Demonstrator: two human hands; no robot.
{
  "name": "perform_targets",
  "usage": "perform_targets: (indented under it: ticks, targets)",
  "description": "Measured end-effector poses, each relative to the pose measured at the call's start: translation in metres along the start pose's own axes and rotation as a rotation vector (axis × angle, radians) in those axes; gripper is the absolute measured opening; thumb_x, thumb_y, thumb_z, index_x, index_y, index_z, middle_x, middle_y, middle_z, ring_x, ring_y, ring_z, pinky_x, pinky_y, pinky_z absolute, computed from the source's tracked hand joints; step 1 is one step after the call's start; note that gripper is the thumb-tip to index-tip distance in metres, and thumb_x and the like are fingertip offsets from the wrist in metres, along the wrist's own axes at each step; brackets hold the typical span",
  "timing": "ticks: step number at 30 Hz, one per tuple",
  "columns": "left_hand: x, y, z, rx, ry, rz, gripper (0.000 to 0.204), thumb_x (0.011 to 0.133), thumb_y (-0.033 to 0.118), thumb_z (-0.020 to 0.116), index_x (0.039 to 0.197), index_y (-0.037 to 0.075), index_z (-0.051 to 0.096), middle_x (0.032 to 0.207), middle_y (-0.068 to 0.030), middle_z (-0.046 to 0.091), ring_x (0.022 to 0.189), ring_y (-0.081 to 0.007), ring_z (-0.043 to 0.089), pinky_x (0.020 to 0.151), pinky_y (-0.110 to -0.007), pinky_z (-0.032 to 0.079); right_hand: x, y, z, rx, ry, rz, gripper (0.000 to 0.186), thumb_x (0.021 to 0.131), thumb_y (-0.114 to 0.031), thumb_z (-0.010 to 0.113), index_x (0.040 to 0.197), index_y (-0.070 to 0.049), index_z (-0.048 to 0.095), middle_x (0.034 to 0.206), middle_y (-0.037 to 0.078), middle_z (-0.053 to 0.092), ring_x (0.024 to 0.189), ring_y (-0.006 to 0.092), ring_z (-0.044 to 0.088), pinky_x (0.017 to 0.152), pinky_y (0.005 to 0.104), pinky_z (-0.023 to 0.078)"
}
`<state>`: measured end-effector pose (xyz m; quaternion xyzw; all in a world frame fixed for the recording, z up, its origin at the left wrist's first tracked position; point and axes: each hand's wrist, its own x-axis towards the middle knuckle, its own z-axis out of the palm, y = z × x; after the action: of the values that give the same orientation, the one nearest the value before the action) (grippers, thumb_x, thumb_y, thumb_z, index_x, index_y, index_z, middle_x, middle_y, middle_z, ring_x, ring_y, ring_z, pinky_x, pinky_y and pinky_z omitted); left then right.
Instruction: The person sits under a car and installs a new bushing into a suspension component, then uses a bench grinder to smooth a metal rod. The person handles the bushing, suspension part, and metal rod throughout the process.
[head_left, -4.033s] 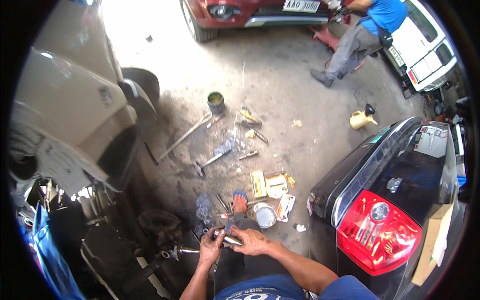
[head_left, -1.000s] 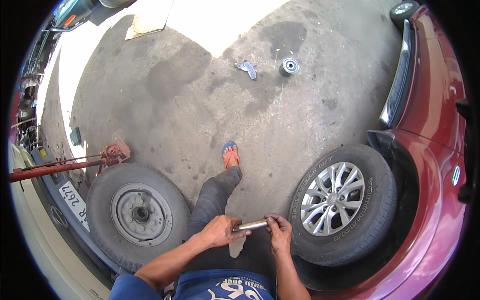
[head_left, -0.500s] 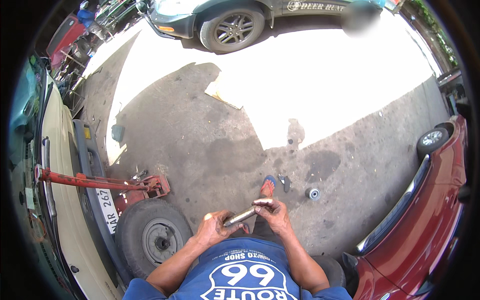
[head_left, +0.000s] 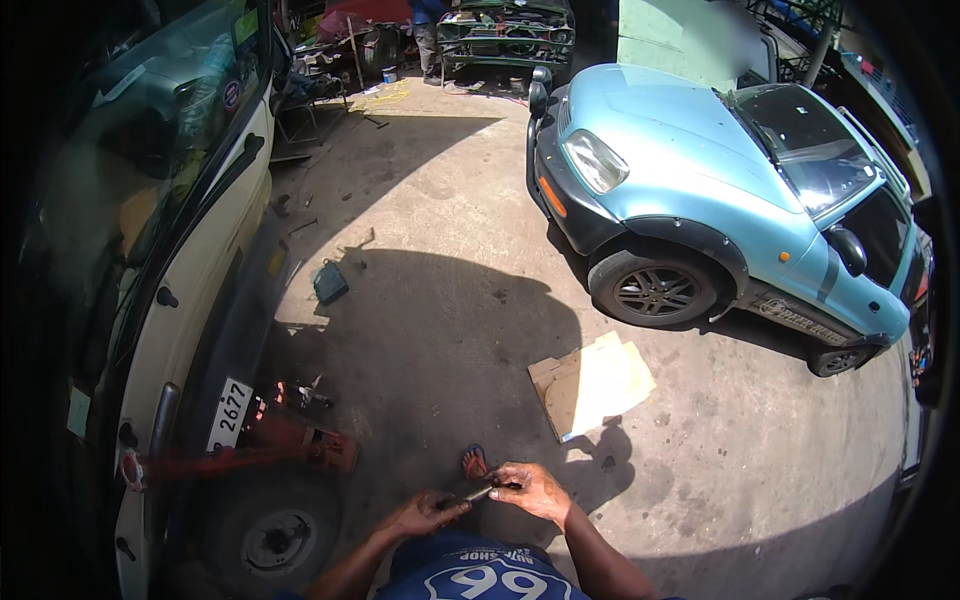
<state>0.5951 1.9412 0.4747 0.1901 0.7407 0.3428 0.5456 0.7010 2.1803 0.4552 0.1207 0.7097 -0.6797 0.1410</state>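
A short metal rod (head_left: 479,494), dull and greasy, lies tilted between my hands, low in the view and in front of my blue shirt (head_left: 465,560). My left hand (head_left: 422,516) is closed around its lower left end. At the upper right end, the fingers of my right hand (head_left: 535,491) grip it, with the thumb along the near side. Dark grime covers the fingers of both hands. Parts of the rod are hidden under the fingers, so its full shape cannot be made out.
Left of me stand a cream vehicle (head_left: 205,230), a red floor jack (head_left: 325,450) and a loose wheel (head_left: 275,540). A light blue car (head_left: 690,150) is parked ahead right. Cardboard (head_left: 590,385) and a dark green container (head_left: 329,283) lie on the ground. A person (head_left: 426,40) stands far off.
My view has swung up and to the left: the blue car shows more fully, the maroon car has left the picture. Both hands still hold the metal rod.
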Motion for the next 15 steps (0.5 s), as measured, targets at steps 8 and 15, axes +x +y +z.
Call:
perform_targets:
  ticks: [8, 15]
  targets:
    - [0.179, 0.152, -0.189, 0.195, -0.072, -0.024, 0.068, 0.092, 0.070, 0.057, 0.088, 0.004, 0.069, 0.066, -0.0044, 0.059, 0.062, -0.0146, 0.057, 0.057, -0.036, 0.046, 0.194, -0.089, -0.156, 0.065, 0.154, 0.009, 0.032, 0.091, -0.012, 0.075, 0.119, 0.002, 0.069, 0.103, 0.010, 0.074, 0.097, 0.0161, 0.071, 0.089, 0.0296, 0.055]
    - [0.365, 0.248, -0.341, 0.340, 0.049, -0.022, 0.073, 0.092, 0.069, 0.057, 0.113, 0.001, 0.072, 0.077, -0.0159, 0.068, 0.072, -0.0249, 0.065, 0.070, -0.041, 0.051, 0.432, -0.144, -0.316, -0.037, -0.009, 0.042, 0.032, 0.093, -0.022, 0.073, 0.116, 0.000, 0.071, 0.095, 0.012, 0.075, 0.085, 0.0174, 0.071, 0.080, 0.0303, 0.055]
